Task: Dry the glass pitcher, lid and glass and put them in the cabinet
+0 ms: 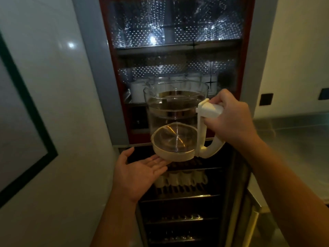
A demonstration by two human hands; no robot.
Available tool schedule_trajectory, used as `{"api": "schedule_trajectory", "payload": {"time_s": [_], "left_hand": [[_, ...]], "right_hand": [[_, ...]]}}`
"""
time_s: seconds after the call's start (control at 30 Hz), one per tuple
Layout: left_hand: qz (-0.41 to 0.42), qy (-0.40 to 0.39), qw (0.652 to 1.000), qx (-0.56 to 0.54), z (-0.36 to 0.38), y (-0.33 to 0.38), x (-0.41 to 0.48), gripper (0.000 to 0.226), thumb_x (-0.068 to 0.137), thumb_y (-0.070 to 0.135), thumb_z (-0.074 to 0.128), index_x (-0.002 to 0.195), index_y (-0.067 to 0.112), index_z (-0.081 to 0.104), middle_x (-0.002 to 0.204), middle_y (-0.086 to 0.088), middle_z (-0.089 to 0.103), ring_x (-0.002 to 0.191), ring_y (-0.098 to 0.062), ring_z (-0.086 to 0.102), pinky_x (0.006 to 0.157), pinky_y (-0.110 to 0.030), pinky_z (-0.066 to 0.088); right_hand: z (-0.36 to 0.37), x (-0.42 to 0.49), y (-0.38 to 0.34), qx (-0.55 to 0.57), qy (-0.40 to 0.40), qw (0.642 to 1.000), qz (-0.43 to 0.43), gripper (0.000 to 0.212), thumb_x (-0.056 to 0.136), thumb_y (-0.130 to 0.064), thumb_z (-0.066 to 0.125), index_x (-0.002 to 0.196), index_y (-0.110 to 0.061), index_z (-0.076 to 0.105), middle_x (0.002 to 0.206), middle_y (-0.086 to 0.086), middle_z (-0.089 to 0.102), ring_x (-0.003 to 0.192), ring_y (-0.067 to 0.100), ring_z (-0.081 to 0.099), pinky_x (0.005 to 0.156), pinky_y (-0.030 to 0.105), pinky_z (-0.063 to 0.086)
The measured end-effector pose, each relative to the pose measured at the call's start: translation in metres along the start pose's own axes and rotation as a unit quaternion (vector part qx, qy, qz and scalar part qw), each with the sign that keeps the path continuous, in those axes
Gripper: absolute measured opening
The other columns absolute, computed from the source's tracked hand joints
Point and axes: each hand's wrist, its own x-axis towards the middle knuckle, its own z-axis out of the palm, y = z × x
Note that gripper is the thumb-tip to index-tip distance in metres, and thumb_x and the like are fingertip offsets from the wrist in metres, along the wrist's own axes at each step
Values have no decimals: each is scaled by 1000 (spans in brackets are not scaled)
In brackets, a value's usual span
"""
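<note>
Cabinet racks sit below the tilted glass pitcher; right hand grips its handle, left hand spread flat underneath.

Kitchen, cup-filled cabinet, steel counter

A glossy pale wall fills the left of the frame, with a dark-edged panel slanting across it. At lower centre a row of white cups sits on a wire rack, with further wire racks below. At mid-frame stand pale containers, possibly mugs, too blurred to be sure. On the right, a steel counter lies beneath two black wall plates.
</note>
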Motion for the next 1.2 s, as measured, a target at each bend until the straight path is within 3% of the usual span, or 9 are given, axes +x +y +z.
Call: {"api": "schedule_trajectory", "payload": {"time_s": [0.1,0.23,0.4,0.5,0.6,0.77,1.0,1.13,1.2], "left_hand": [[11,-14,1000,1,-5,6,-5,95,47,16,83,120,-21,36,131,-44,38,123,-54,36,98,-56,28],[17,6,1000,19,-5,10,-8,66,68,28,59,118,-12,43,121,-40,51,116,-49,46,99,-52,29],[27,7,996,86,-7,11,-3,68,76,42,51,125,-4,46,120,-29,59,113,-41,54,92,-50,37],[22,-48,996,78,-6,10,1,74,69,49,68,125,2,57,124,-28,57,115,-44,53,92,-60,40],[39,-105,993,24,-6,3,4,74,49,38,89,112,4,68,125,-29,56,111,-49,54,82,-65,47],[73,-50,995,34,-1,-5,16,72,72,60,50,128,16,55,128,-23,56,115,-44,53,84,-61,47],[128,-38,991,27,4,-9,27,69,68,63,50,123,22,58,119,-18,63,109,-38,58,83,-54,50],[149,-50,987,15,7,-11,28,63,59,60,65,109,21,67,108,-17,69,99,-38,64,79,-55,52],[159,-39,986,10,8,-10,29,58,65,60,56,107,21,65,103,-16,70,100,-38,61,80,-52,51]], "right_hand": [[9,0,-7,23,15,999,-33,37,73,-13,75,100,-14,51,90,-8,48,79,13,52,62,25,51],[17,1,-11,54,38,996,-67,37,71,-10,77,99,-12,52,91,-6,50,79,11,52,59,12,43],[24,2,-11,100,53,991,-67,36,69,-11,77,96,-14,52,83,-20,47,73,2,52,61,16,50],[26,0,-14,119,35,990,-69,39,69,-11,77,94,-19,48,82,-22,45,72,-2,52,62,22,53],[27,-2,-16,128,19,989,-73,41,69,-8,77,93,-20,46,82,-21,45,73,1,55,59,18,52],[26,-2,-14,148,19,987,-61,40,68,-8,78,91,-20,48,83,-19,48,76,0,55,60,19,53],[31,1,-9,126,49,986,-97,39,69,-4,75,95,-16,49,82,-21,46,70,-3,52,57,14,48],[36,3,-1,41,87,979,-181,40,70,-7,74,103,-1,52,90,3,55,73,12,53,60,10,41],[36,4,2,9,103,969,-225,41,74,-19,67,107,-4,48,95,12,56,75,15,53,59,11,42]]}}
